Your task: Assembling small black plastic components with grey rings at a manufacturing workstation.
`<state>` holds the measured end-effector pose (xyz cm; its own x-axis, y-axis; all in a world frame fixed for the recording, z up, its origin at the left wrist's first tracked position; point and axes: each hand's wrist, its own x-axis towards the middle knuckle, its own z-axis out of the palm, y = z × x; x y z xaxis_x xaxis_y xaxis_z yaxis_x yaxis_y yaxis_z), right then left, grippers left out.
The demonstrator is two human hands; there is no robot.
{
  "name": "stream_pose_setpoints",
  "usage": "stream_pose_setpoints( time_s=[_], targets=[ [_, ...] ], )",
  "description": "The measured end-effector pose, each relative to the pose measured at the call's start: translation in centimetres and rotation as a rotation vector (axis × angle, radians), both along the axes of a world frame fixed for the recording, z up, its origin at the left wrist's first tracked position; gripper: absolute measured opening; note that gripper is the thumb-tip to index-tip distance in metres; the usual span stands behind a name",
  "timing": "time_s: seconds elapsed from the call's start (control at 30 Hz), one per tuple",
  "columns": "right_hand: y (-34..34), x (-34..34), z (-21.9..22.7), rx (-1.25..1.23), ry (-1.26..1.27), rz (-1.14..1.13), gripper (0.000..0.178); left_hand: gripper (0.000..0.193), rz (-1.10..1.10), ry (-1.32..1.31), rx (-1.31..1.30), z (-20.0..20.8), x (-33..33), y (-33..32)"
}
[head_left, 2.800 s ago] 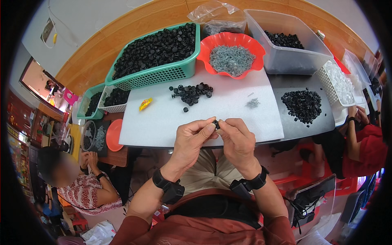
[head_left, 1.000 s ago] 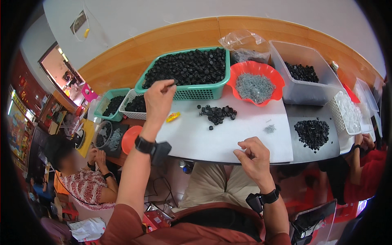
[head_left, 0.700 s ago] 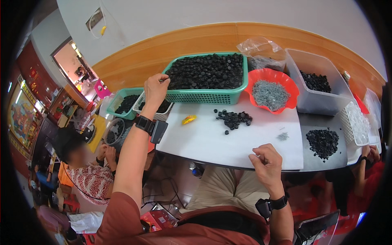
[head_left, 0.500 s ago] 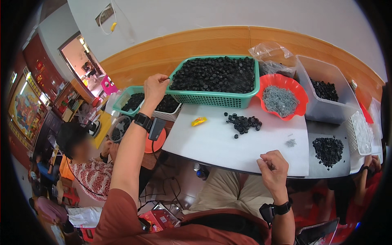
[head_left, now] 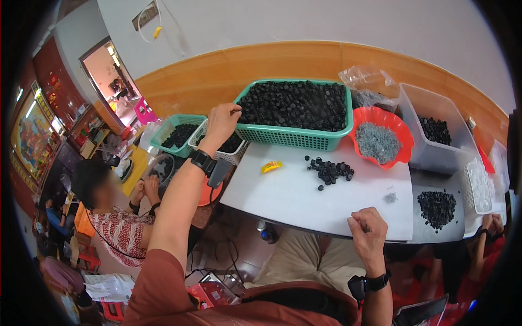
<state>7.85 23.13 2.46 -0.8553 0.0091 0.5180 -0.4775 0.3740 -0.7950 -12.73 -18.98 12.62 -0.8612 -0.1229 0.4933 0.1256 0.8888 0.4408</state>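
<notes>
My left hand (head_left: 224, 125) is at the left rim of a green basket (head_left: 293, 137) heaped with small black round caps (head_left: 304, 103). Its fingers are pinched together, and I cannot make out whether anything is between them. At the front edge of the white-topped table (head_left: 288, 201), my right hand (head_left: 371, 231) is closed, thumb against the curled fingers; what it may hold is hidden. Between the hands lies a loose pile of black caps (head_left: 331, 171), with a yellow wrapped packet (head_left: 271, 166) to its left. A little heap of thin metal pieces (head_left: 390, 198) lies beyond my right hand.
A red scalloped bowl (head_left: 403, 154) holds many metal pieces. Right of it stand a clear bin (head_left: 429, 155), a pile of black parts (head_left: 437, 209) and a white basket (head_left: 472, 187). Smaller baskets (head_left: 162, 133) sit at left. A person (head_left: 119, 217) works there; another person's hands (head_left: 491, 224) show at right.
The whole view has shifted slightly, moving the table contents a little right and down. My left hand stays at the basket's left rim; my right hand keeps its closed pose.
</notes>
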Motion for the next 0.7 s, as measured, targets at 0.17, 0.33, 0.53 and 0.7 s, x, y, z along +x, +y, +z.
stream_pose_setpoints(
  time_s=[0.17, 0.33, 0.53, 0.7],
  targets=[
    [-0.5, -0.5, 0.2, 0.053, -0.011, 0.004, 0.010, 0.020, -0.129, 0.223, -0.040, -1.1, 3.4, 2.3],
    [-0.6, -0.8, -0.3, 0.008, -0.016, 0.014, 0.010, 0.016, -0.439, 0.210, -0.093, -3.9, 8.6, 9.3],
    [-0.2, -0.6, -0.7, -0.027, -0.038, 0.024, 0.010, 0.021, -0.632, 0.107, 0.030, -6.7, 13.1, 16.8],
    [-0.2, -0.5, -0.9, -0.055, -0.048, 0.022, 0.010, 0.021, -0.552, -0.053, 0.002, -7.9, 13.0, 18.8]
  ],
)
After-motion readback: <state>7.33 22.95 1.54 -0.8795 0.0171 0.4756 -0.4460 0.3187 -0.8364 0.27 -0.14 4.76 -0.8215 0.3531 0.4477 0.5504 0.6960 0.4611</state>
